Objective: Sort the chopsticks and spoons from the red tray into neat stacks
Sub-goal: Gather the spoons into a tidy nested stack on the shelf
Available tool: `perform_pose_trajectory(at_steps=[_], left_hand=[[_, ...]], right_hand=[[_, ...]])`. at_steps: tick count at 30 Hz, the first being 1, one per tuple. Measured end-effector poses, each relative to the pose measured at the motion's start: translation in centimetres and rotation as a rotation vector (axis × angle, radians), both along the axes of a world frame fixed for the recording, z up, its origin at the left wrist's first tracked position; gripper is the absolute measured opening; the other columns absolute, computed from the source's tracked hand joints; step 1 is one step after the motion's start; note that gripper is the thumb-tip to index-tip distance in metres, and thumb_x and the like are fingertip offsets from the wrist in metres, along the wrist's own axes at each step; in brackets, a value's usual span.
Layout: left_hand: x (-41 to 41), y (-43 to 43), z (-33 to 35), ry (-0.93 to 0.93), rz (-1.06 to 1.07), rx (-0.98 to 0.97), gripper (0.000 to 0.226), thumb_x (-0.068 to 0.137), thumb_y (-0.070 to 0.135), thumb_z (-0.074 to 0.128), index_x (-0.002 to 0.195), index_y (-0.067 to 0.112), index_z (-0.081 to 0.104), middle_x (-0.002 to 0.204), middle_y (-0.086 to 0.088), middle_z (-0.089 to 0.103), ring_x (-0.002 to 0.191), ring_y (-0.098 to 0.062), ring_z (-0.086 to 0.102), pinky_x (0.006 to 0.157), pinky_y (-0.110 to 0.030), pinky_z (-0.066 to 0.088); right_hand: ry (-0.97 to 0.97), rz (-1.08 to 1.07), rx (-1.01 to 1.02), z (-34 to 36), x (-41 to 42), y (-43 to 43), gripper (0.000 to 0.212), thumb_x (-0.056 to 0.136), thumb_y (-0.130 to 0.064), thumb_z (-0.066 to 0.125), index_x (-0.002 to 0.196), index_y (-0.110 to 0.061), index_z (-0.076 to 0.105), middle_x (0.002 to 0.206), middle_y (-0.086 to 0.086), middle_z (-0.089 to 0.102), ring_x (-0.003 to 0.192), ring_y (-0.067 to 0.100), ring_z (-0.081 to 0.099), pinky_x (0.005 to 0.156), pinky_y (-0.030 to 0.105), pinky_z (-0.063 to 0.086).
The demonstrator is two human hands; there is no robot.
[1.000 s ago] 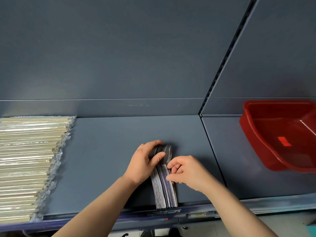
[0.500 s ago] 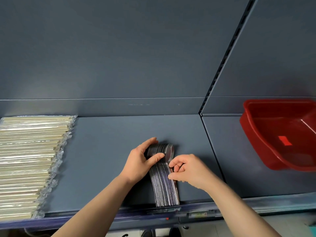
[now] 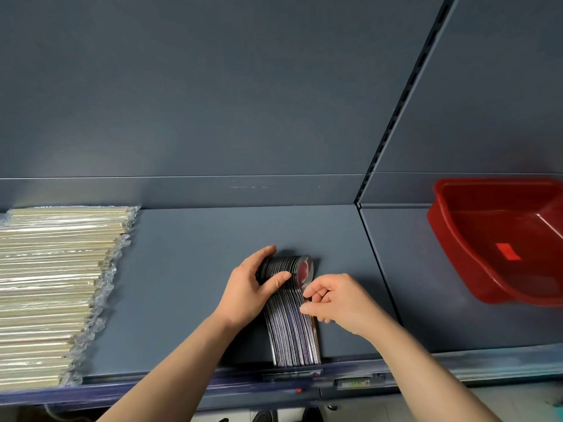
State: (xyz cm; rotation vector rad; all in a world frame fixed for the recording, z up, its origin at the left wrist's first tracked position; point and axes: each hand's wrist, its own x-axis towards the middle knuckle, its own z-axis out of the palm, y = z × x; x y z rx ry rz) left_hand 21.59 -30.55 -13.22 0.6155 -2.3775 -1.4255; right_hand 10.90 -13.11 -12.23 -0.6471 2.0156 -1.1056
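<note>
Head view: spoons (image 3: 292, 336) stood on edge in a stack mid-shelf (image 3: 189, 284), left hand (image 3: 246, 296) grip wrapped round their bowl end, right hand (image 3: 338, 303) grip pinching the handles' right side, wrapped chopsticks (image 3: 54, 287) stacked far left, red tray (image 3: 451, 236) far right.

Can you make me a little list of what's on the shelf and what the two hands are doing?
Spoon stack: shiny spoons packed together on edge, mid-shelf, handles toward the front
Left hand: grips the stack's bowl end
Right hand: pinches the stack's right side, at the handles
Chopsticks: wrapped, in a neat pile at the left
Red tray: at the right, looks empty
Shelf: dark blue-grey
</note>
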Motion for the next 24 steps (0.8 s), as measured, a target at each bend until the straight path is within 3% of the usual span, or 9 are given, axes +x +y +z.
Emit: perform_pose_trajectory(at_steps=[2,5,10,16,20,24], left_hand=[[0.09,0.0,-0.18,-0.004,0.014,-0.03,0.062,0.081,0.04,0.072,0.137,0.019,0.052,0.133,0.007,0.058,0.125,-0.006,0.05,0.107,-0.022,0.036],[0.24,-0.06,-0.29,-0.009,0.023,-0.053,0.065,0.083,0.04,0.069,0.14,0.02,0.048,0.136,0.008,0.053,0.129,-0.005,0.044,0.105,-0.014,0.03],[0.55,-0.04,0.03,-0.014,0.025,-0.022,0.077,0.078,0.051,0.062,0.144,0.02,0.039,0.136,0.014,0.049,0.132,-0.005,0.04,0.106,-0.017,0.027],[0.54,-0.02,0.03,-0.043,0.015,-0.03,0.074,0.081,0.05,0.06,0.144,0.017,0.039,0.14,0.008,0.049,0.133,-0.007,0.038,0.106,-0.016,0.026],[0.49,0.06,0.02,-0.072,-0.015,-0.079,0.065,0.09,0.041,0.058,0.146,0.013,0.038,0.142,0.005,0.047,0.135,-0.01,0.035,0.106,-0.015,0.023],[0.8,0.17,-0.06,-0.075,0.012,-0.132,0.045,0.102,0.027,0.041,0.144,0.013,0.04,0.133,0.002,0.05,0.128,-0.014,0.034,0.103,-0.015,0.022]], right_hand=[[-0.006,-0.001,-0.004,0.09,0.04,-0.05,0.018,0.073,-0.013,0.083,0.083,-0.019,0.068,0.066,-0.004,0.063,0.052,0.009,0.06,0.05,0.018,0.046],[-0.008,-0.006,-0.006,0.13,0.09,-0.06,0.018,0.074,-0.012,0.083,0.083,-0.018,0.068,0.067,-0.002,0.064,0.052,0.009,0.059,0.05,0.018,0.045],[-0.005,-0.021,-0.013,0.14,0.1,-0.07,0.017,0.074,-0.013,0.082,0.079,-0.017,0.067,0.067,0.0,0.066,0.051,0.009,0.059,0.049,0.02,0.047],[-0.001,-0.025,-0.013,0.16,0.11,-0.11,0.017,0.075,-0.014,0.082,0.078,-0.015,0.066,0.068,0.005,0.067,0.051,0.01,0.059,0.049,0.021,0.047],[-0.004,-0.025,-0.012,0.24,0.16,-0.14,0.017,0.075,-0.014,0.082,0.077,-0.013,0.065,0.067,0.006,0.067,0.05,0.009,0.059,0.048,0.02,0.046],[-0.008,-0.027,-0.012,0.28,0.11,-0.07,0.016,0.075,-0.015,0.083,0.077,-0.014,0.066,0.067,0.006,0.068,0.051,0.01,0.06,0.049,0.021,0.047]])
